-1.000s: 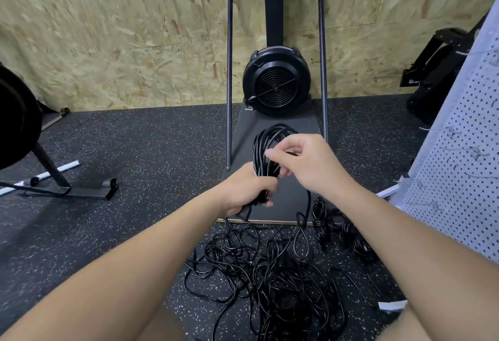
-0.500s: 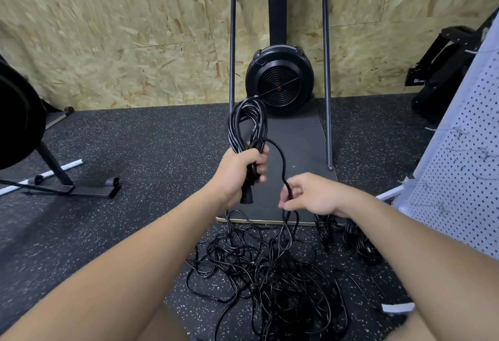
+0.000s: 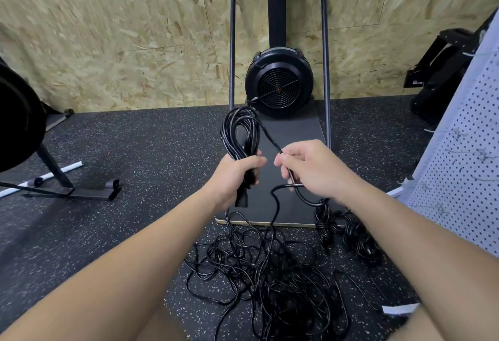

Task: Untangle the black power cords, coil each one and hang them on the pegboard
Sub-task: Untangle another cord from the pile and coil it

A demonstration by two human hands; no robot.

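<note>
Coiled cord (image 3: 237,135) in left hand (image 3: 232,178), strand (image 3: 270,138) seemingly in right hand (image 3: 310,167).

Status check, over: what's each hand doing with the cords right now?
Left hand grips the coiled cord. Right hand pinches its loose strand. Tangled pile on the floor, pegboard at right, nothing blocking.
</note>
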